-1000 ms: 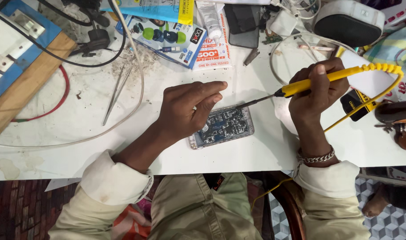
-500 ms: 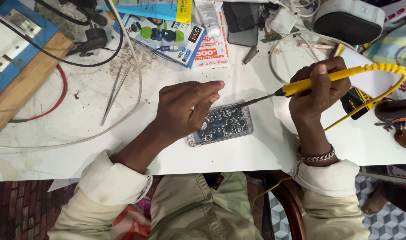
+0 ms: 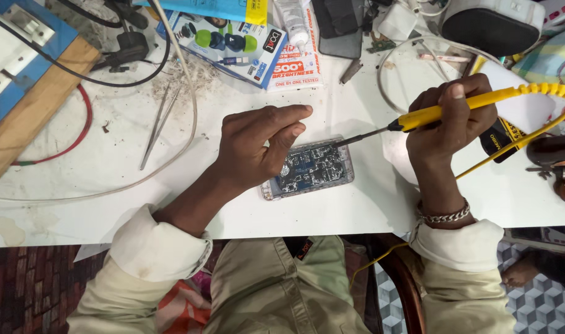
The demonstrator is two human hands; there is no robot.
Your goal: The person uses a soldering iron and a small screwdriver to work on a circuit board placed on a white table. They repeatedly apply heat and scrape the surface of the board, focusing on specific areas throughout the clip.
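Opened phone, a clear-cased slab with its blue and grey circuit board showing (image 3: 308,168), is lying flat near the front edge of the white counter (image 3: 97,185), and it is sitting where it sat a second ago. Since then the left hand (image 3: 257,148) is staying at the phone's left end, its forefinger now stretching a little straighter over the board, while the right hand (image 3: 449,127) is keeping the same grip and the iron's tip is remaining at the phone's upper right corner. Around them the white counter is looking stained and cluttered: a pair of thin metal tweezers (image 3: 158,124) is lying to the left, a blue printed cardboard box (image 3: 230,43) is sitting at the back, a black cable (image 3: 78,74) and a red wire (image 3: 78,133) are curling beside a blue and wooden board (image 3: 29,74), and patterned floor tiles are showing below. The left hand is resting curled and loose with fingertips on the phone, holding nothing, and the right hand is closing firmly round the yellow-handled soldering iron (image 3: 455,108), just right of the phone.
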